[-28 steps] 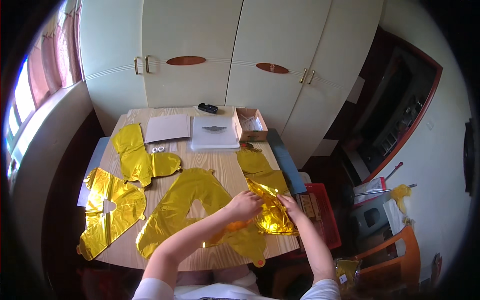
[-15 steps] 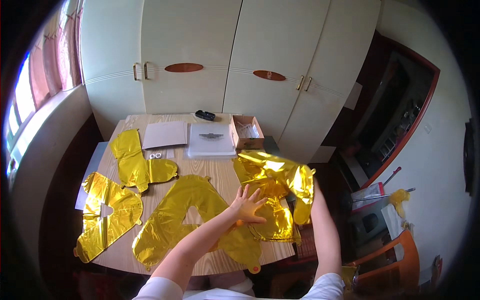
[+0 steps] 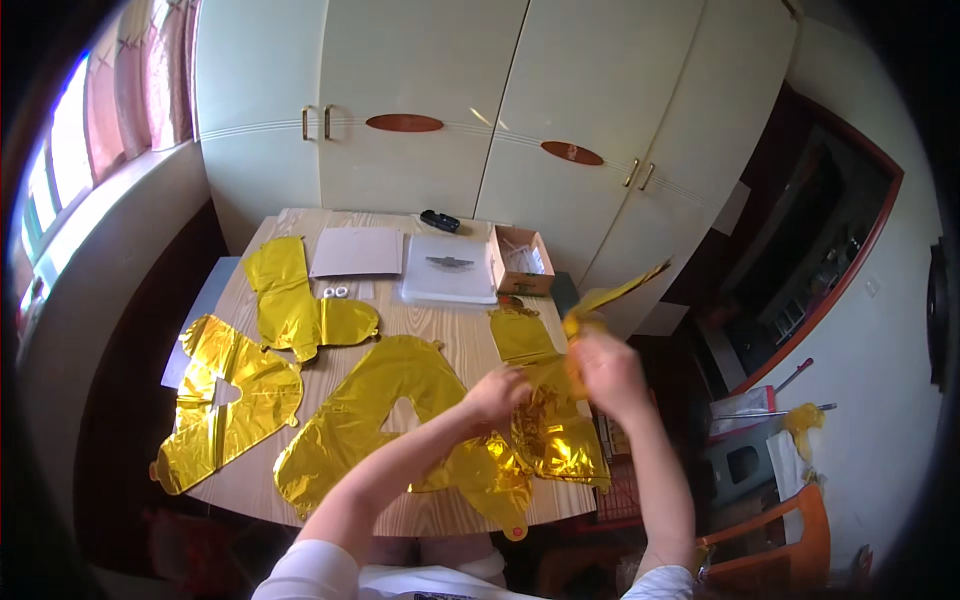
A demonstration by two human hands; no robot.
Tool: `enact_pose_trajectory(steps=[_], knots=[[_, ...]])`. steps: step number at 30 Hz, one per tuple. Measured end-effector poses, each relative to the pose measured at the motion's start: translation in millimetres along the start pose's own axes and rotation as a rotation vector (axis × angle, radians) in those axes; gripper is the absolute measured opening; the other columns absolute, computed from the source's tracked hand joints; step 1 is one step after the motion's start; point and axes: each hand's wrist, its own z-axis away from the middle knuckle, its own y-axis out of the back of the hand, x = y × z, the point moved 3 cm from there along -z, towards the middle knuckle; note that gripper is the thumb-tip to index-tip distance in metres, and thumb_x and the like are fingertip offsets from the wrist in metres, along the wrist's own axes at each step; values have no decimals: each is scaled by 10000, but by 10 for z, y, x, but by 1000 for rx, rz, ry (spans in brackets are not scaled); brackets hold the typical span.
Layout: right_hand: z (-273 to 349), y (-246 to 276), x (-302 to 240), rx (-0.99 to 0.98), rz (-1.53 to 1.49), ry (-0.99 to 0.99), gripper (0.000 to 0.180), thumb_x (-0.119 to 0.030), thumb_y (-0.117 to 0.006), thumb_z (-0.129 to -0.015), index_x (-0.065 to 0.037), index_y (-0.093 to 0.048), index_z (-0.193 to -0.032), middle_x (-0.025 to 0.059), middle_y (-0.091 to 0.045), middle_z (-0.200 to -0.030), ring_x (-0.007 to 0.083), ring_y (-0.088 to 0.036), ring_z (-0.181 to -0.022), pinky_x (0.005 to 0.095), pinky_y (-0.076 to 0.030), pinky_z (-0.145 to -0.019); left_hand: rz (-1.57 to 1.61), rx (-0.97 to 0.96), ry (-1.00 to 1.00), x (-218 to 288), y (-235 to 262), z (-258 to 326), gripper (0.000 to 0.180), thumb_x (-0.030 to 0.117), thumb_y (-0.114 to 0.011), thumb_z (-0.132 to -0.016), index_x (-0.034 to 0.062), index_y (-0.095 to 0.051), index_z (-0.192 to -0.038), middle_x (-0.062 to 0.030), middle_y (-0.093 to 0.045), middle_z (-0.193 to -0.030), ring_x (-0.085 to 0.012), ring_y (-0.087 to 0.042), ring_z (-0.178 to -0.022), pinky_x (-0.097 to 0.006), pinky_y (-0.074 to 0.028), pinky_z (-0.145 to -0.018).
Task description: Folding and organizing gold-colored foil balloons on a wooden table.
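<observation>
— The right hand (image 3: 612, 378) is clamped on gold foil (image 3: 612, 293), above the right edge of the table (image 3: 420, 322).
— And the left hand (image 3: 497, 394)?
— It is bent at crinkled foil (image 3: 562, 454); whether it grips, I cannot tell.
— Some container?
— An open cardboard box (image 3: 525, 284), far side, with thin white pieces (image 3: 519, 256) inside.

Gold foil balloons (image 3: 345, 430), beige wood-grain table (image 3: 425, 322), brown box (image 3: 524, 284), off-white cupboard (image 3: 410, 60)

home room | pale wardrobe (image 3: 420, 60) | pink curtain (image 3: 168, 75) | wooden chair (image 3: 818, 530)
</observation>
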Motion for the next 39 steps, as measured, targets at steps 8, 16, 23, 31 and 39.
enact_pose_trajectory(steps=[8,16,23,31,39], knots=[[956,-1414,-1096,-208,-17,351,223,-229,-556,-887,-44,-656,-816,82,-683,-995,232,-665,-821,380,-529,-731,845,68,348,-24,1174,1216,879,494,-642,-826,-10,-249,-1430,-253,-386,-1389,-360,-491,-1181,-439,-415,-986],[1198,-1913,-1587,-391,153,224,161,-183,-602,-790,-30,-651,-801,152,-678,-981,219,-669,-736,325,-548,-593,-385,40,323,-34,1241,1652,1064,336,-766,-665,47,-145,-1479,-323,-185,-1472,-481,-378,-1256,-508,-405,-1003],[1313,-1957,-1833,-345,315,177,206,-195,-590,-765,-32,-654,-872,195,-662,-1044,289,-672,-787,348,-559,-554,-544,-10,314,-65,1085,1721,953,350,-702,-715,30,-208,-1464,-316,-218,-1465,-464,-385,-1256,-534,-427,-955],[1342,-1947,-1906,-413,320,111,554,-469,-663,-776,-19,-602,-1094,167,-644,-1018,297,-653,-829,361,-552,-511,-542,181,238,-114,1060,1611,555,289,-631,-756,35,-505,-1233,-140,-584,-1102,-325,-550,-1049,-456,-483,-827],[1369,-1885,-1880,-459,308,68,560,-487,-656,-781,-48,-584,-1120,136,-628,-1092,283,-647,-853,362,-552,-538,2,353,260,-328,1107,1651,176,188,-625,-781,42,-643,-878,-126,-625,-921,-301,-586,-929,-411,-491,-811]])
